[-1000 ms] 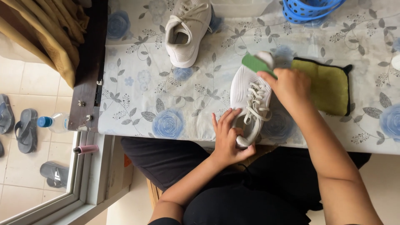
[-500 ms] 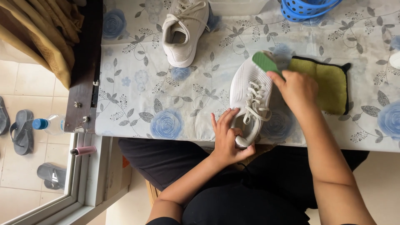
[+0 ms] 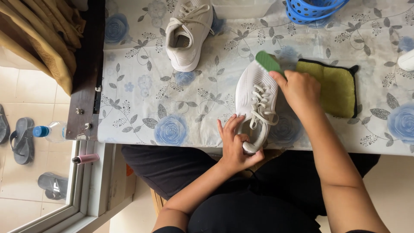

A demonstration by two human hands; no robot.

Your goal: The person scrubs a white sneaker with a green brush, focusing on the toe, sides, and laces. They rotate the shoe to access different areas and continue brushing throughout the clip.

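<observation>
A white laced shoe (image 3: 254, 95) lies on the flower-patterned tablecloth (image 3: 142, 86), toe pointing away from me. My left hand (image 3: 236, 144) grips its heel at the table's near edge. My right hand (image 3: 299, 91) holds a green brush (image 3: 268, 61) against the shoe's toe on its right side. A second white shoe (image 3: 186, 32) rests apart at the far left of the table.
A yellow-green cloth (image 3: 337, 88) lies right of the shoe. A blue basket (image 3: 312, 9) and a clear container (image 3: 241, 6) stand at the far edge. Brown curtain, dark wooden frame, a water bottle (image 3: 51, 131), a pink bottle and sandals on the floor are at left.
My right hand has shifted the green brush slightly along the shoe's toe. My left hand keeps its hold on the heel.
</observation>
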